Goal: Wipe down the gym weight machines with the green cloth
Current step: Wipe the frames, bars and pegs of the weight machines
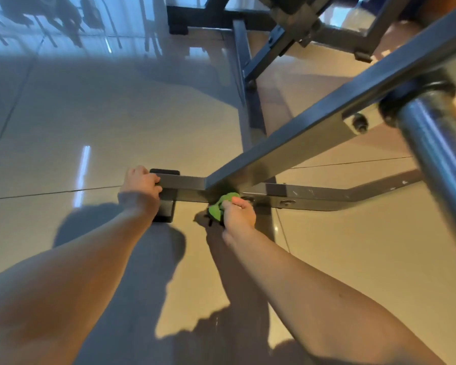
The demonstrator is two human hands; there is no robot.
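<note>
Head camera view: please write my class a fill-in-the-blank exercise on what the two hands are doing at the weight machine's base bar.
1. The right hand presses a bunched cloth coloured ____ against the base bar.
2. The left hand grips that bar's end, beside an end cap coloured ____.
3. The bar rests on a glossy floor laid with large ____.

Missing words: green; black; tiles
</note>
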